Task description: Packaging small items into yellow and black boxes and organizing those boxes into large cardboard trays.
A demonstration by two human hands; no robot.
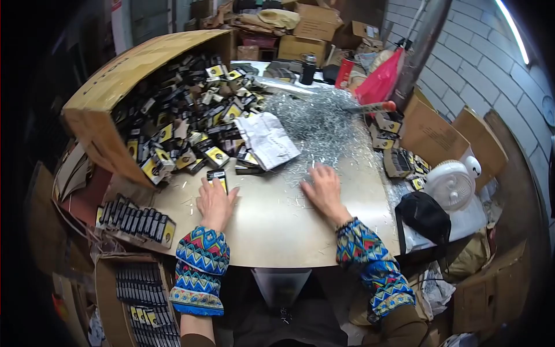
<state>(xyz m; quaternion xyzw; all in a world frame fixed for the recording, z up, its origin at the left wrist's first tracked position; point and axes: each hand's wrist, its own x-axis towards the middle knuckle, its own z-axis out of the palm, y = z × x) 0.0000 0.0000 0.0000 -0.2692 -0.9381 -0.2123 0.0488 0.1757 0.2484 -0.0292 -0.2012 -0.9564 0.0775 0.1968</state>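
Observation:
My left hand [214, 207] rests on the table with its fingers over the near end of a small black and yellow carton [217, 175]; part of that carton is hidden under them. To the right, my right hand [325, 194] lies palm down with its fingers apart, at the near edge of a heap of thin, shiny metal pieces [315, 124], too small to name exactly. Between my hands and the heap of similar cartons [199, 124] lies a creased white paper or bag [267, 140]. Those cartons spill from a large tipped cardboard box [95, 133].
Upright cartons stand in a row [136, 221] at the table's left edge, above a box of packed cartons [104, 289]. On the right are a white fan [451, 185], a black cap-like item [425, 217] and a red-ended tube [373, 107]. A dark bottle [309, 69] stands behind.

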